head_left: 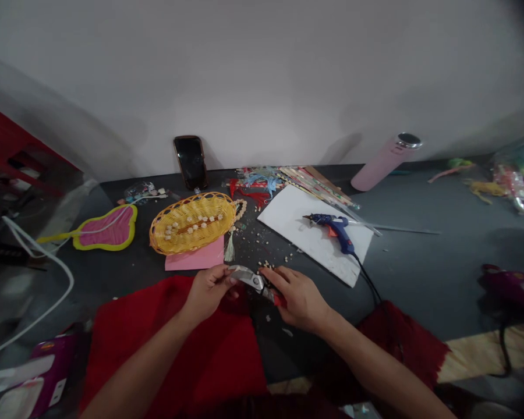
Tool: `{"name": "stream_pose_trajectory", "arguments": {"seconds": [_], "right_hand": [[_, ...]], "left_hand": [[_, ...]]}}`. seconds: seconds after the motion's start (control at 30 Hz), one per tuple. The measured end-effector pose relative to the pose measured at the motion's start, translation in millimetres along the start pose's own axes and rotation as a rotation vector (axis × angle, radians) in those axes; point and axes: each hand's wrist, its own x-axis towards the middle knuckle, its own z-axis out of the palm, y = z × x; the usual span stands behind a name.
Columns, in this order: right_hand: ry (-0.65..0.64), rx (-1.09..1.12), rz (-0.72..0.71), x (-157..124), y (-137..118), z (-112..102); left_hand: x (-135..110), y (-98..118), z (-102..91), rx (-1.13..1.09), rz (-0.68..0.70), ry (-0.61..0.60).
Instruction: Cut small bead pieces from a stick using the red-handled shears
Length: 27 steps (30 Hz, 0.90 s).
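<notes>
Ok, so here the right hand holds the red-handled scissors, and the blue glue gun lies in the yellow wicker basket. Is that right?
Not quite: the blue glue gun lies on the white board, not in the yellow wicker basket, as the head view shows. The right hand does hold the red-handled scissors.

No text, brand or number is legible. A purple object (66, 356) at lower left bears a small yellow mark (48, 345) and a white patch (57, 391), both too small to read; a dark object (15, 256) at the left edge carries pale, blurred marks (7, 252), likewise unreadable.
</notes>
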Motion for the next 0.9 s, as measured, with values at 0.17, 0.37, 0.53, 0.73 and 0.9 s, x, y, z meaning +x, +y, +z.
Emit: {"name": "stream_pose_trajectory", "arguments": {"seconds": [0.17, 0.37, 0.53, 0.73, 0.9], "right_hand": [[0.008, 0.001, 0.022, -0.1, -1.1, 3.3], [0.036, -0.020, 0.018, 1.7, -0.3, 5.3], [0.040, -0.033, -0.009, 1.3, -0.2, 1.1], [0.012, -0.027, -0.004, 0.6, -0.2, -1.7], [0.016, -0.018, -0.009, 0.0, 0.4, 1.3]], "left_hand": [[0.1, 0.7, 2.3, -0.007, 0.021, 0.037], [-0.3, 6.3, 3.8, -0.045, 0.049, 0.122], [-1.2, 6.5, 1.4, -0.033, 0.045, 0.056], [-0.7, 9.1, -0.6, -0.009, 0.009, 0.025], [-0.3, 5.2, -1.7, -0.028, 0.023, 0.023]]}}
